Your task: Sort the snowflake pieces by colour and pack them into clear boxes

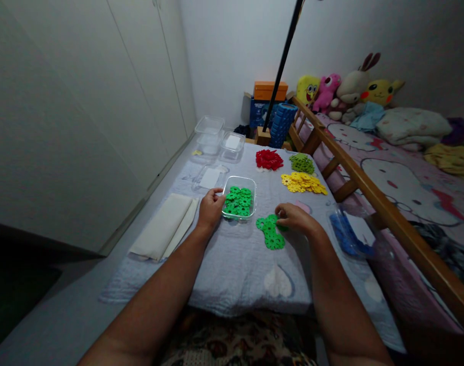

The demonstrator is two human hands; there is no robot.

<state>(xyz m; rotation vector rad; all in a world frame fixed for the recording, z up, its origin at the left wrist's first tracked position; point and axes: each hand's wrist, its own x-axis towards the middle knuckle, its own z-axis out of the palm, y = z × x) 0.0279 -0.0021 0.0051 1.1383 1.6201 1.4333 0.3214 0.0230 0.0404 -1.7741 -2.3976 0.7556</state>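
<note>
My left hand [211,207] grips the left side of a clear plastic box [254,199]. Inside that box lies a heap of green interlocking discs [238,201], round with notches and a centre hole. To its right, more green discs [270,233] lie loose on the cloth, overlapping one another. At their right edge is my right hand [293,217], fingers curled down and pinched on a green disc that is mostly hidden under them.
Piles of red discs [269,159], yellow discs [304,183] and light green discs [301,163] lie farther back. A lidded box of blue discs [350,236] stands at right. Left are folded cloth [163,226], a clear lid [210,178] and empty boxes [209,124]. A wooden bed rail [346,157] borders the table.
</note>
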